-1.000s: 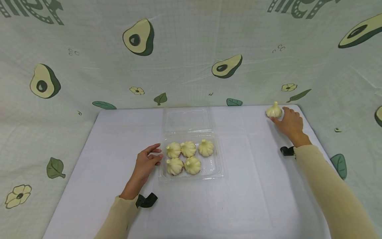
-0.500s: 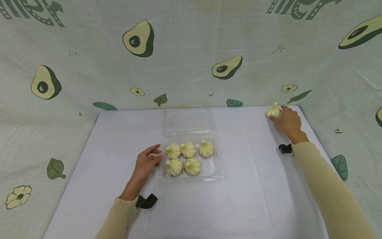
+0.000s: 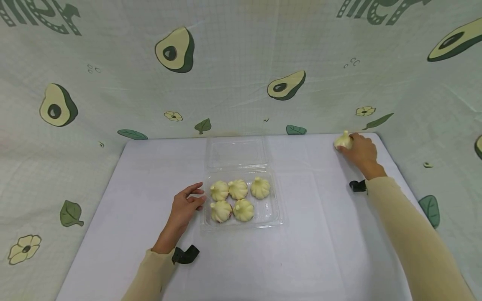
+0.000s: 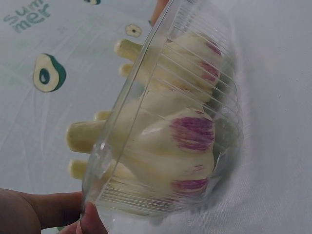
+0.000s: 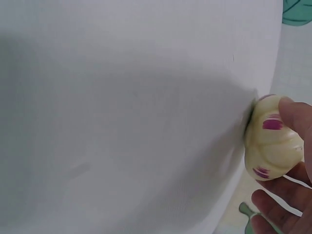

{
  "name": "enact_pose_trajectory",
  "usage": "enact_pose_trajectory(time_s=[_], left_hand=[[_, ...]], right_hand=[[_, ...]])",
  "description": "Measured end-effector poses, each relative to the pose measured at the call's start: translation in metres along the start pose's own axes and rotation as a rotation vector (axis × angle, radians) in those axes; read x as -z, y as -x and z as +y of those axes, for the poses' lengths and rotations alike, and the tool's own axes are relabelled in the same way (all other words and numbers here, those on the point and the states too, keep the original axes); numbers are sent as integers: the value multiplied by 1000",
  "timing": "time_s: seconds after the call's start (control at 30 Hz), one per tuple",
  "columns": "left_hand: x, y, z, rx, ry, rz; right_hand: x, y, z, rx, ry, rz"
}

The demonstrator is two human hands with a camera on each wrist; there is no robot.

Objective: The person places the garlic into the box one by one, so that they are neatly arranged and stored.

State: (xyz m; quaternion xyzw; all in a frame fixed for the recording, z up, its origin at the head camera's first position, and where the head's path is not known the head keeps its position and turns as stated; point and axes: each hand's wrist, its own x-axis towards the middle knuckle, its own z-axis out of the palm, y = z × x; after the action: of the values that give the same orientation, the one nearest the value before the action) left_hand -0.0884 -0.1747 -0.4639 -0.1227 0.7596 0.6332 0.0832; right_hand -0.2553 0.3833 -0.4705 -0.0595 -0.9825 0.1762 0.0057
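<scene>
At the table's far right corner my right hand [image 3: 362, 151] grips a garlic bulb [image 3: 343, 141], its stem pointing up. The right wrist view shows the thumb on one side of that purple-streaked bulb [image 5: 274, 141] and fingers on the other. A clear plastic clamshell container [image 3: 269, 215] stands in the middle with several garlic bulbs [image 3: 243, 210] in its base. My left hand [image 3: 184, 205] is at the container's left side. In the left wrist view, its thumb and a finger pinch the rim at the corner, beside purple-streaked bulbs [image 4: 161, 136].
The container's clear lid [image 3: 237, 151] lies folded back toward the far edge of the white-covered table [image 3: 308, 251]. Behind the table and along its sides hangs a pale cloth [image 3: 233, 62] with printed avocados. In the container, the front right part of the base shows bare plastic.
My right hand has closed further round the garlic bulb, and both have shifted slightly left. The left hand stays at the container's rim.
</scene>
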Motion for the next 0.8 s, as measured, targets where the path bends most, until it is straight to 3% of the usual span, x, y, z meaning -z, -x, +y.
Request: enact_pose_trajectory(time_s=[0.17, 0.33, 0.8], left_hand=[[1, 0, 1, 1, 3, 3], [0, 0, 2, -1, 2, 3], [-1, -1, -3, -2, 8, 7]], right_hand=[[-2, 15, -7, 22, -33, 19], [-2, 37, -22, 104, -54, 77], [4, 117, -96, 364, -91, 120]])
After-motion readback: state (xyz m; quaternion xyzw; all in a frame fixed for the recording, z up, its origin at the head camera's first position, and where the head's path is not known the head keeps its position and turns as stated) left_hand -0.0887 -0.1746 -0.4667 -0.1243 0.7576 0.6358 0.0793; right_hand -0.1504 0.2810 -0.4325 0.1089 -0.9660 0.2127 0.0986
